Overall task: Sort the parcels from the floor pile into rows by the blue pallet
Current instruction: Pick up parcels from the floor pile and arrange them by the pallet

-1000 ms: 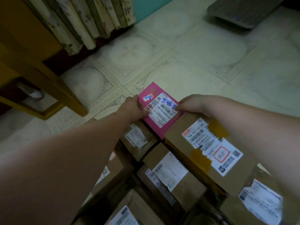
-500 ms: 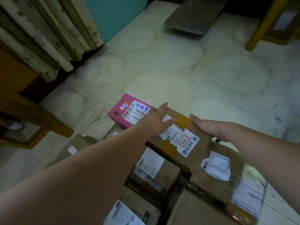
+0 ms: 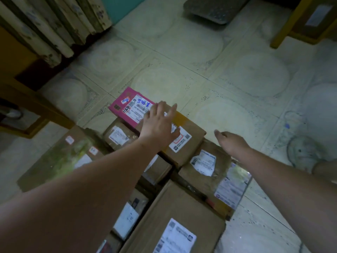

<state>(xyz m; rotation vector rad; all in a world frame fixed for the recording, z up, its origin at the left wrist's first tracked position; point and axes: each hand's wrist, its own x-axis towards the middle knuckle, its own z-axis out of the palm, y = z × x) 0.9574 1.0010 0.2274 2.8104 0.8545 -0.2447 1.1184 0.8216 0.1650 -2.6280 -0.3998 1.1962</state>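
**Now between parcels, both hands free**

Plainly the person holds nothing at this moment. The left hand [image 3: 160, 125] hovers with fingers spread and straight above the brown cardboard box with yellow tape and a white label [image 3: 184, 141]; whether the palm touches its top cannot be told. The right hand [image 3: 231, 141], at three o'clock from that box, hangs relaxed with fingers loosely bent, clear of everything. The flat pink cardboard parcel with a white label and blue handwriting [image 3: 127, 105] lies at eleven o'clock from the left hand, at the far end of the packed brown boxes, its near edge seemingly on a brown box. No blue pallet shows in view.

Judging by this, one placement looks finished, and the next parcel has yet to be picked. That calls for choosing a box, closing both hands on its sides, and lifting it to an open spot on the pale patterned floor tiles [image 3: 237, 73].
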